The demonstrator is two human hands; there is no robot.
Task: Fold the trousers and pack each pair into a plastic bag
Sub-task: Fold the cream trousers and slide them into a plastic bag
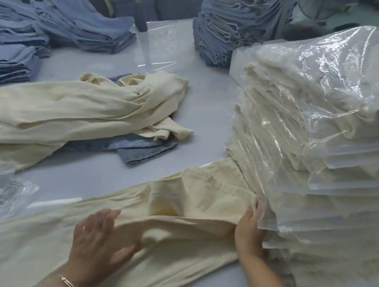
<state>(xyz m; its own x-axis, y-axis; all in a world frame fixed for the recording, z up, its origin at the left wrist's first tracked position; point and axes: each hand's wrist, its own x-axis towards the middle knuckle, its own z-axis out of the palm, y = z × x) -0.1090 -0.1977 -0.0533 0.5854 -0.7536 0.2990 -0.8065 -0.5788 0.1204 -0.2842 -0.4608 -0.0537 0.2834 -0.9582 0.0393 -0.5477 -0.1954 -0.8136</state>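
So my right hand (250, 228) is jammed against that tall stack of bagged cream trousers (335, 132), pinching the waist edge of the long cream cotton trousers (183, 217) lying across the white bench (93, 172). My left hand (98, 241) lies flat and released on them, probably smoothing before folding. Free bench beyond my left hand, little on the right.
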